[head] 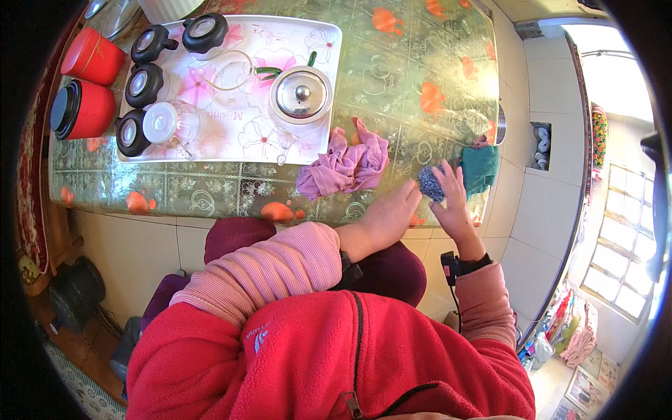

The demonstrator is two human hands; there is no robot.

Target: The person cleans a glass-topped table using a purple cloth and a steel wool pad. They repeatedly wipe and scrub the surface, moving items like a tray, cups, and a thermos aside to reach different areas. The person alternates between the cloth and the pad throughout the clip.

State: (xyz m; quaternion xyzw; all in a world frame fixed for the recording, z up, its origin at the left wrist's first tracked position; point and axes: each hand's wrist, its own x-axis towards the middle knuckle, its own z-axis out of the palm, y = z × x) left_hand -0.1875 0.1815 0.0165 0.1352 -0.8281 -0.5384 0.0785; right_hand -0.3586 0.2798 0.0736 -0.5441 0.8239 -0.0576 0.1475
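My left hand (pixel 380 218) reaches in over the table's near edge, its fingertips beside a speckled blue ball of yarn or scrubber (pixel 431 184). On the ball's other side my right hand (pixel 452 202) has its fingers spread, and the fingertips overlap its edge; whether they grip it I cannot tell. Just right of that hand lies a folded teal cloth (pixel 481 169). A crumpled pink-purple cloth (pixel 344 165) lies to the left of my left hand, by the corner of a white floral tray (pixel 220 156).
The tray holds several black cups (pixel 143 85), a glass teapot with a steel lid (pixel 302 94) and a lidded glass jar (pixel 161 122). Two red canisters (pixel 94 110) stand left of it. A patterned plastic tablecloth (pixel 409 68) covers the table.
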